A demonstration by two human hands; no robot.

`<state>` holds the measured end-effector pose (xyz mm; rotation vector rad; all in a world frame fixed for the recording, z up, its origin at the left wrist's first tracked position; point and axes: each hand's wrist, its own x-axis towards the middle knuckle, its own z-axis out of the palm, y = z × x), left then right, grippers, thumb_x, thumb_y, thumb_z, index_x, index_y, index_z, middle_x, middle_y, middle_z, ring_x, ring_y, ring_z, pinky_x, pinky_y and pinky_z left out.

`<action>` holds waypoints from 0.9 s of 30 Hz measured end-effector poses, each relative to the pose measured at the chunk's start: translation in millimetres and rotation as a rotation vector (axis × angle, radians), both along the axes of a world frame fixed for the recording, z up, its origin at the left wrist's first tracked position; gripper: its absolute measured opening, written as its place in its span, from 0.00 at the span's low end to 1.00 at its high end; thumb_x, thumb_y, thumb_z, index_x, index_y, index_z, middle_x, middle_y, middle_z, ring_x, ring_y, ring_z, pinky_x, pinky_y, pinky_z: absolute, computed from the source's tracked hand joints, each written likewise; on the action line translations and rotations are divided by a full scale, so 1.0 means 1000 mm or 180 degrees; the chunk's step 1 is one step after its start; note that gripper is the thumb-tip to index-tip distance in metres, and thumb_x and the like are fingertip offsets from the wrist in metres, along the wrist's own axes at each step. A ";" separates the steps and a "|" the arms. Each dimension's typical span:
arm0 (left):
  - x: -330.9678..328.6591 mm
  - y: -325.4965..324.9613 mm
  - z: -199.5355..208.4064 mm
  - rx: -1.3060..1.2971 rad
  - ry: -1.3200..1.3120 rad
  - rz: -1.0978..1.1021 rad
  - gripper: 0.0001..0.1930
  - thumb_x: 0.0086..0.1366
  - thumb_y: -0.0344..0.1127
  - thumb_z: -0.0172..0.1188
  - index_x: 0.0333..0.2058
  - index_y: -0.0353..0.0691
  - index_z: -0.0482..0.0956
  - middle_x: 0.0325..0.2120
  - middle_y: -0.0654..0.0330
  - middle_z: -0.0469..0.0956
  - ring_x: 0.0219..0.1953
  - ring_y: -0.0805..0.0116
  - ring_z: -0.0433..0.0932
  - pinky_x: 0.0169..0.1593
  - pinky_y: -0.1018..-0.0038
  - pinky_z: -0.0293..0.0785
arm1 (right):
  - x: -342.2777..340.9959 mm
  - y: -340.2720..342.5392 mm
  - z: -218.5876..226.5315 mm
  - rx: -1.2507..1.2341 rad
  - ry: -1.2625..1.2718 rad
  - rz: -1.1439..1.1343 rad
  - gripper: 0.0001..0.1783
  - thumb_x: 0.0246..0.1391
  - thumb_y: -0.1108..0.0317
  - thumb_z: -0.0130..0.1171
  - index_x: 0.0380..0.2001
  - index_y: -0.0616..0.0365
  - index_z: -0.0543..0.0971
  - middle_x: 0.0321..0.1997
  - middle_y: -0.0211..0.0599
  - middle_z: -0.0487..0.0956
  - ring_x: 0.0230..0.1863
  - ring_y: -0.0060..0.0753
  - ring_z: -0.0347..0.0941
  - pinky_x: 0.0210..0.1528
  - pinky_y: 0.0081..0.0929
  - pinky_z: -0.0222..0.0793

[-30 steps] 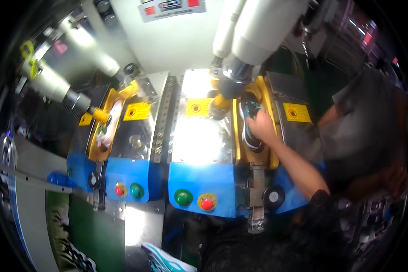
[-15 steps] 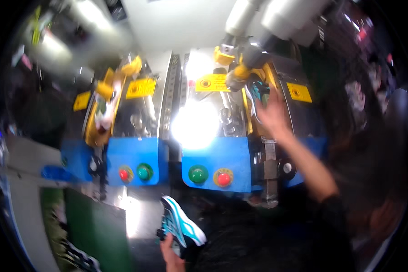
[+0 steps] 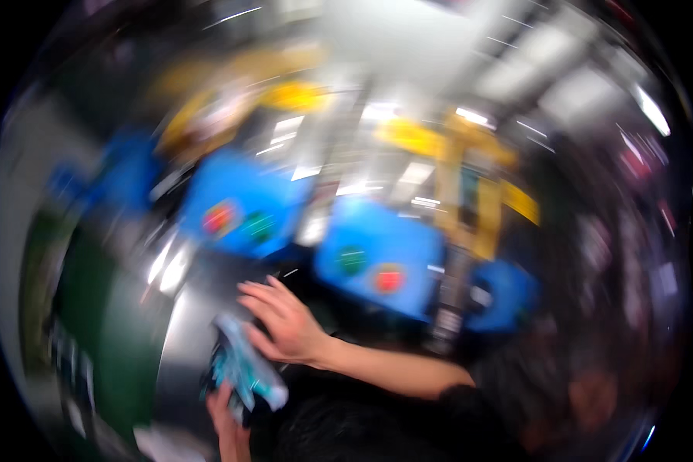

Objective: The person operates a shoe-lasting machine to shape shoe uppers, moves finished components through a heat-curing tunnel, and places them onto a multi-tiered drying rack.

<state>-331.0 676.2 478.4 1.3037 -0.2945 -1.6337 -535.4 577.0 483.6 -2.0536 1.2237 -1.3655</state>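
**Left hand (image 3: 223,412) has the shoe (image 3: 248,371)!**

Down low, it's pinching that blurred teal-and-white shoe; right hand (image 3: 283,319) just beyond, fingers spread, contact too blurred to call! Farther out, a blue panel (image 3: 379,240) with green button (image 3: 352,260) and red button (image 3: 389,278).

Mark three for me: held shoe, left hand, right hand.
Shoe (image 3: 248,373): head view, on the blurred teal middle of its body.
Left hand (image 3: 222,410): head view, on the middle of the hand.
Right hand (image 3: 288,329): head view, on the back of the hand.
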 end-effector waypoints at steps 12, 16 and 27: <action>0.070 0.008 -0.137 -0.0276 -0.3623 0.0761 0.45 0.49 0.36 0.68 0.60 0.32 0.49 0.52 0.41 0.63 0.55 0.48 0.65 0.60 0.62 0.60 | 0.107 0.102 0.024 0.1535 -0.0285 0.1431 0.07 0.50 0.76 0.57 0.34 0.63 0.80 0.31 0.42 0.80 0.30 0.29 0.78 0.36 0.23 0.72; 0.067 -0.055 -0.144 -0.0766 -0.2908 0.0116 0.53 0.44 0.40 0.71 0.62 0.28 0.45 0.57 0.38 0.56 0.61 0.41 0.55 0.64 0.57 0.54 | 0.099 0.033 0.016 0.2241 -0.0637 -0.0035 0.07 0.56 0.75 0.54 0.36 0.66 0.78 0.34 0.36 0.81 0.35 0.24 0.77 0.39 0.21 0.72; 0.443 -0.207 -0.147 -0.1650 -0.5277 -0.1264 0.30 0.59 0.38 0.59 0.54 0.26 0.61 0.57 0.40 0.60 0.61 0.43 0.58 0.65 0.56 0.53 | 0.381 -0.252 -0.019 0.1565 0.1413 0.1786 0.40 0.48 0.58 0.63 0.60 0.65 0.60 0.63 0.55 0.63 0.63 0.53 0.61 0.63 0.37 0.59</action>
